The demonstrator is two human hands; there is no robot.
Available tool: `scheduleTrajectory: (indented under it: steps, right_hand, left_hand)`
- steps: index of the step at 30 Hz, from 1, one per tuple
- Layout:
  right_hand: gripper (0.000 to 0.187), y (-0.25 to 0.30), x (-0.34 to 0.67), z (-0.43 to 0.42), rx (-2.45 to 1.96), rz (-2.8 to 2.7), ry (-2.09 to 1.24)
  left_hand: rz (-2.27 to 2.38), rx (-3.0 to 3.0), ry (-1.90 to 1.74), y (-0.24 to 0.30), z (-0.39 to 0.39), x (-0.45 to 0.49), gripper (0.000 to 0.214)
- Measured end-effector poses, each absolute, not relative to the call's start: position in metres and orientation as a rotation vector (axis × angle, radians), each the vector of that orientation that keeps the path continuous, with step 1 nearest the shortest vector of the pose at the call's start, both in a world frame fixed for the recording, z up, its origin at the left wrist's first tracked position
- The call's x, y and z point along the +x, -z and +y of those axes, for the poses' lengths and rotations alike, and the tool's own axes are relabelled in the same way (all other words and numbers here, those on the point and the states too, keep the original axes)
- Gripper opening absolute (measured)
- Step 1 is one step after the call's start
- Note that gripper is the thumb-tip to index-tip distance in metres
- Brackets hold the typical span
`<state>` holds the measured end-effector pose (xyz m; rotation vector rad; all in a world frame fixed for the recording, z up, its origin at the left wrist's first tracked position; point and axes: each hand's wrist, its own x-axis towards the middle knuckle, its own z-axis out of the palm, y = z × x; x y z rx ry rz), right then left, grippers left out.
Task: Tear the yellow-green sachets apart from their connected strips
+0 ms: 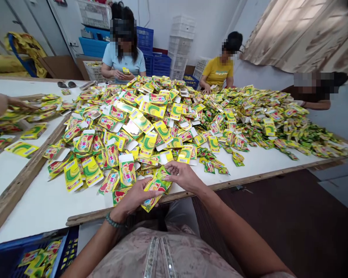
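Note:
My left hand (137, 196) grips a small yellow-and-green candy box (154, 189) near the table's front edge, its thumb lying across the printed face. At the box's upper end, my right hand (182, 175) pinches a shiny green packet (163, 173) with curled fingers. Whether the packet is partly inside the box I cannot tell. Just beyond my hands rises a large heap of similar boxes (147, 143), several with white flaps open. Small loose green packets (210, 166) lie to the right of my right hand.
A wooden strip (26, 173) divides the white table at left. More packets (292, 139) spread along the right side. A blue crate (60, 251) holding boxes stands below at lower left. Several people sit around the table; a person's arm (0, 104) reaches in from the left.

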<state>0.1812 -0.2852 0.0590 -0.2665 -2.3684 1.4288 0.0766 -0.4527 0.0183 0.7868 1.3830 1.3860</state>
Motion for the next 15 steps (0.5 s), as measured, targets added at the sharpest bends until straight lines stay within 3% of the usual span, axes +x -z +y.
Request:
scheduleTrajectory:
  steps: [7,10,15]
  right_hand:
    - [0.010,-0.056,0.183,-0.298,-0.252,-2.558,-1.043]
    - [0.022,-0.065,0.189,-0.303,-0.232,-2.475,-1.197]
    - [0.038,-0.070,0.193,-0.319,-0.168,-2.522,-1.174]
  left_hand:
    - [1.452,0.841,-1.364,-0.015,-0.451,0.077,0.038]
    - [1.426,0.799,-1.423,-0.017,-0.450,0.077,0.038]
    - [1.470,0.803,-1.518,-0.020,-0.446,0.081,0.037]
